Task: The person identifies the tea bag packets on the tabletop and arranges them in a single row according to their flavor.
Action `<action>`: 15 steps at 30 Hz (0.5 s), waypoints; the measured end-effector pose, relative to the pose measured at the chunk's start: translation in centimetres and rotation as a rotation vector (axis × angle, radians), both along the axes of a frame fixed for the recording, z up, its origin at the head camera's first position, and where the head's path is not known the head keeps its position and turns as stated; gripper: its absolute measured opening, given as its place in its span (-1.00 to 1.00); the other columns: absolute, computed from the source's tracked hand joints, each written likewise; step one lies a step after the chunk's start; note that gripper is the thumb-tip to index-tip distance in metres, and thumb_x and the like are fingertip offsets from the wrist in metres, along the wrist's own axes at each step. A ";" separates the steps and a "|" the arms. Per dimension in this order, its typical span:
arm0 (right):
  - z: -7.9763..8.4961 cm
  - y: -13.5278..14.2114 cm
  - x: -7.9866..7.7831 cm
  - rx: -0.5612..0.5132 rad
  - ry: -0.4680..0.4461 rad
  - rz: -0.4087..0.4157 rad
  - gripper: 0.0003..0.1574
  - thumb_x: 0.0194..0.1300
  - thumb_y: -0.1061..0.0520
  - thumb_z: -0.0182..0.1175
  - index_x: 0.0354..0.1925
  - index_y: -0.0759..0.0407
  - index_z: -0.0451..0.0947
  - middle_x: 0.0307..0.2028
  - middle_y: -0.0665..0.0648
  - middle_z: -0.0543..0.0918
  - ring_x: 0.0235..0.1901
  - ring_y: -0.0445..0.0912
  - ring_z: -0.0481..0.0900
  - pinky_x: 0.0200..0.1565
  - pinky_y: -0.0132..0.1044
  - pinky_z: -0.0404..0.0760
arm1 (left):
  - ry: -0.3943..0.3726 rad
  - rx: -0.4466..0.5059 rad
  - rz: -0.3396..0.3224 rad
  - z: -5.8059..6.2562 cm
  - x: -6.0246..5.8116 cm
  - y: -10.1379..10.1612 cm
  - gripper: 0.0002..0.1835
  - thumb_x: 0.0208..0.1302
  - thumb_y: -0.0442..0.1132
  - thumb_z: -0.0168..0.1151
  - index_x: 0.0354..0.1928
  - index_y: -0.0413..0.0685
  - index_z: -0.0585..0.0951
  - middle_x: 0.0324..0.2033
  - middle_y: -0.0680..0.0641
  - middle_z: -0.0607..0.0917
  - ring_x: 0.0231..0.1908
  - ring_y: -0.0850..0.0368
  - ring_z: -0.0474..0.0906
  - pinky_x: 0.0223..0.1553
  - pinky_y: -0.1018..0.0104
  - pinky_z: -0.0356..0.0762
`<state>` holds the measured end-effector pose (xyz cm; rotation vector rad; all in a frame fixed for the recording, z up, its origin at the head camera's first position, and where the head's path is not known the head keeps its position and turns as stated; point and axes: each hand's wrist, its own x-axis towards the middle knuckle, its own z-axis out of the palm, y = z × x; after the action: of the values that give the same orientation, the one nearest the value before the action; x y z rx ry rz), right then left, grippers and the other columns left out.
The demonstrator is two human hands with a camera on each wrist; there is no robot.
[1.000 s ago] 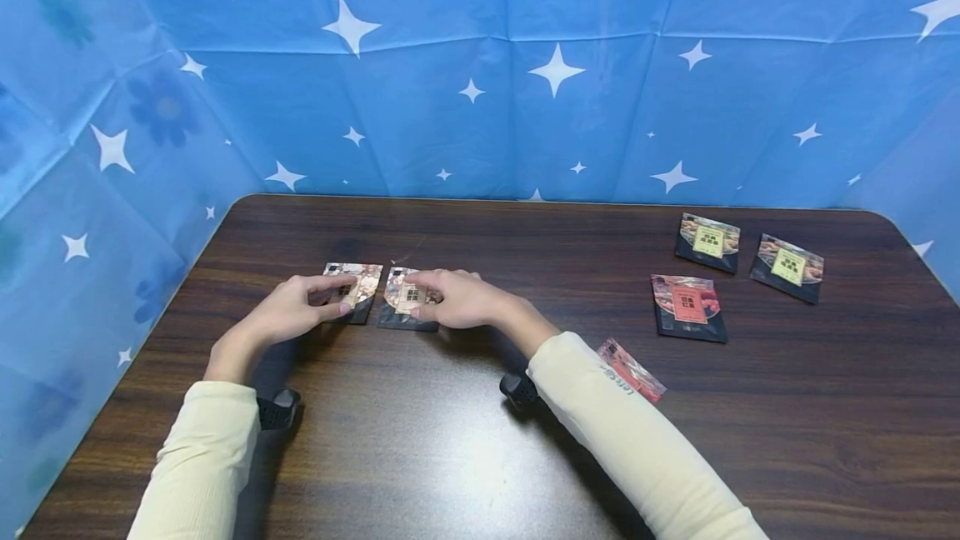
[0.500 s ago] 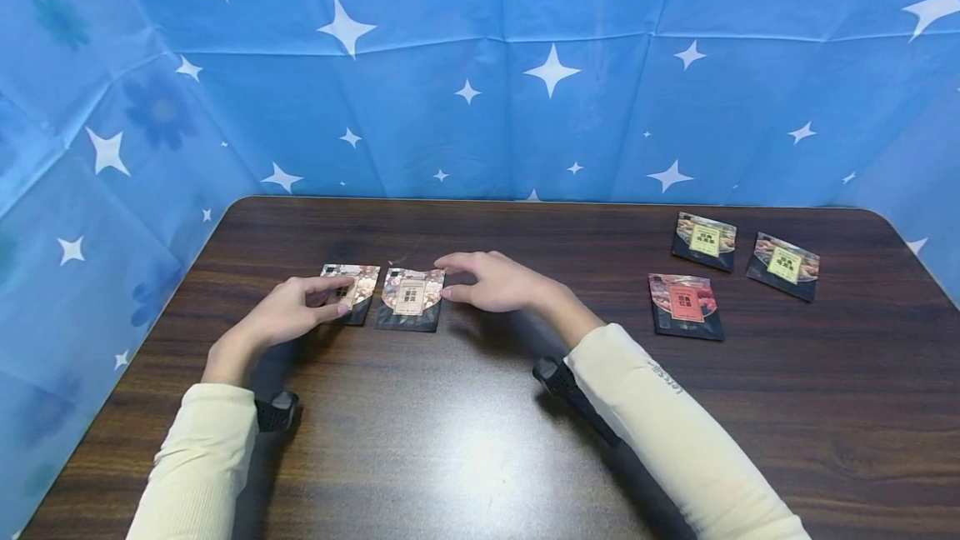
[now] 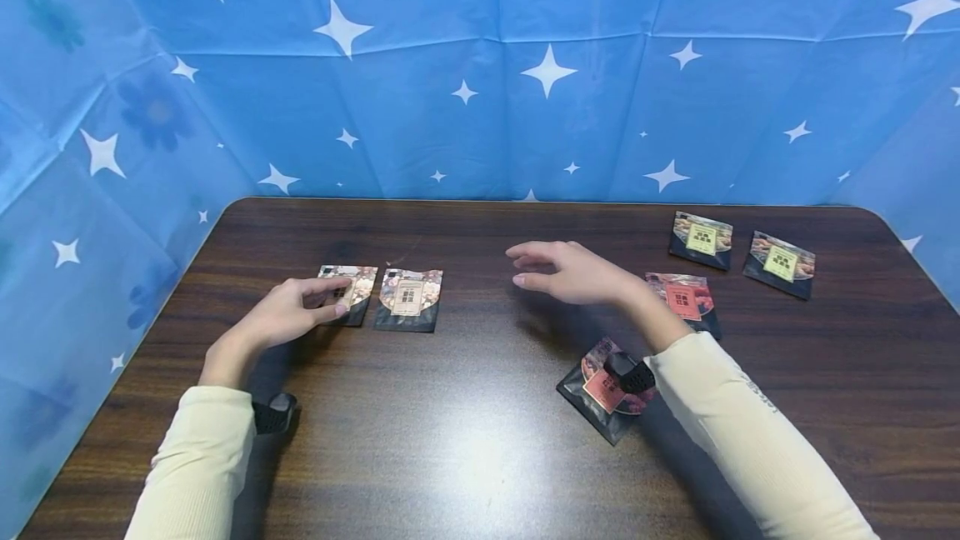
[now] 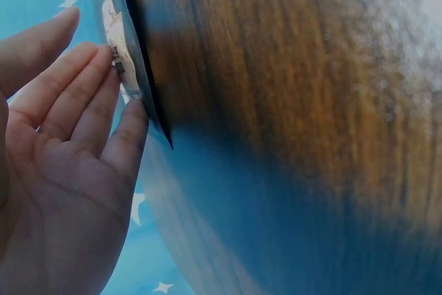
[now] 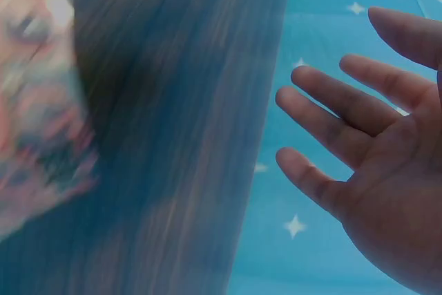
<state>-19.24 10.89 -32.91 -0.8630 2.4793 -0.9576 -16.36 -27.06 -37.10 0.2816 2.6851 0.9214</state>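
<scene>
Two pink-and-black flat packets lie side by side at the left of the table. My left hand rests its fingertips on the left packet; in the left wrist view, straight fingers touch this packet's face. Just right of it lies the other pink packet, fully visible. My right hand hovers over the middle of the table, fingers loosely extended, holding nothing. Below its wrist, a red-labelled packet lies askew, partly covered by the wrist camera. The right wrist view shows a blurred packet at its left edge.
Another red-labelled packet lies partly behind the right forearm. Two yellow-labelled packets, one beside the other, lie at the back right. A blue star-patterned cloth hangs behind the dark wooden table.
My right hand has let go of the second pink packet and moved right, away from it. The askew red packet has come into view below the wrist. The left hand stays put.
</scene>
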 end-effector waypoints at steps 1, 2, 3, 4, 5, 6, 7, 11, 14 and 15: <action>-0.1 0.6 0.1 -0.002 -0.004 -0.015 -0.44 0.34 0.07 0.05 0.24 0.26 0.29 0.12 0.28 0.46 0.12 0.06 0.40 0.10 -0.07 0.31 | 0.001 0.001 0.000 0.0 0.0 0.0 -0.48 0.29 -0.12 0.12 0.26 -0.15 0.37 0.10 -0.30 0.45 -0.10 -0.06 0.39 -0.17 0.08 0.32; -0.2 1.2 0.2 -0.004 -0.008 -0.030 -0.44 0.34 0.07 0.05 0.24 0.26 0.30 0.11 0.28 0.46 0.11 0.06 0.40 0.09 -0.07 0.32 | 0.001 0.003 0.001 0.0 0.0 0.0 -0.48 0.29 -0.12 0.12 0.26 -0.15 0.37 0.10 -0.30 0.46 -0.11 -0.06 0.38 -0.17 0.09 0.32; -0.3 1.8 0.4 -0.008 -0.009 -0.041 -0.44 0.34 0.08 0.05 0.24 0.28 0.30 0.11 0.29 0.46 0.10 0.07 0.41 0.08 -0.06 0.33 | 0.000 0.006 0.001 0.0 0.0 0.0 -0.47 0.29 -0.12 0.12 0.26 -0.16 0.37 0.10 -0.30 0.46 -0.11 -0.06 0.38 -0.16 0.08 0.32; -0.4 2.4 0.5 -0.011 -0.011 -0.051 -0.44 0.34 0.09 0.05 0.23 0.29 0.30 0.10 0.30 0.47 0.09 0.08 0.42 0.07 -0.05 0.34 | -0.001 0.010 0.001 0.1 0.1 0.0 -0.47 0.29 -0.12 0.11 0.26 -0.16 0.36 0.10 -0.30 0.45 -0.09 -0.08 0.38 -0.14 0.06 0.32; -0.5 3.0 0.7 -0.012 -0.013 -0.057 -0.45 0.34 0.09 0.05 0.23 0.29 0.30 0.10 0.30 0.47 0.08 0.08 0.43 0.06 -0.05 0.36 | -0.004 0.013 -0.001 0.1 0.1 0.0 -0.47 0.29 -0.12 0.11 0.26 -0.16 0.36 0.12 -0.31 0.43 -0.04 -0.10 0.39 -0.10 0.02 0.33; -0.5 3.5 0.8 -0.009 -0.009 -0.067 -0.45 0.34 0.08 0.05 0.23 0.29 0.30 0.09 0.30 0.47 0.07 0.08 0.44 0.05 -0.05 0.37 | -0.008 0.017 -0.001 0.1 0.1 0.0 -0.47 0.30 -0.11 0.11 0.26 -0.16 0.35 0.13 -0.31 0.42 0.01 -0.14 0.38 -0.07 -0.02 0.32; -0.6 4.0 1.0 -0.008 -0.004 -0.073 -0.45 0.34 0.09 0.05 0.22 0.30 0.31 0.08 0.30 0.48 0.06 0.08 0.45 0.04 -0.04 0.38 | -0.013 0.021 0.000 0.1 0.1 0.0 -0.47 0.30 -0.11 0.11 0.27 -0.17 0.35 0.14 -0.32 0.41 0.05 -0.17 0.36 -0.04 -0.05 0.31; -0.9 5.8 1.8 0.019 0.035 -0.105 -0.47 0.34 0.06 0.05 0.21 0.26 0.33 0.07 0.26 0.50 0.05 0.07 0.46 0.02 -0.02 0.38 | -0.030 0.032 0.000 0.0 0.0 -0.1 -0.46 0.30 -0.10 0.10 0.28 -0.16 0.33 0.18 -0.32 0.37 0.13 -0.23 0.29 0.03 -0.11 0.26; -1.2 7.0 2.5 0.029 0.050 -0.117 -0.47 0.35 0.03 0.04 0.21 0.24 0.35 0.09 0.23 0.49 0.08 0.08 0.42 0.03 0.01 0.36 | -0.023 0.026 -0.002 0.0 0.1 -0.1 -0.45 0.30 -0.10 0.10 0.28 -0.16 0.34 0.16 -0.31 0.39 0.07 -0.18 0.34 -0.02 -0.06 0.30; -1.3 7.4 2.7 0.029 0.051 -0.120 -0.47 0.35 0.03 0.04 0.20 0.24 0.35 0.10 0.23 0.48 0.10 0.09 0.40 0.04 0.02 0.35 | -0.021 0.024 -0.003 0.0 0.1 -0.1 -0.45 0.30 -0.10 0.10 0.28 -0.16 0.34 0.16 -0.31 0.39 0.07 -0.17 0.34 -0.03 -0.06 0.31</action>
<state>-16.51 18.28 -34.18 -0.7463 2.6071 -0.9465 -16.28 -27.17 -37.11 0.2801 2.6557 0.9510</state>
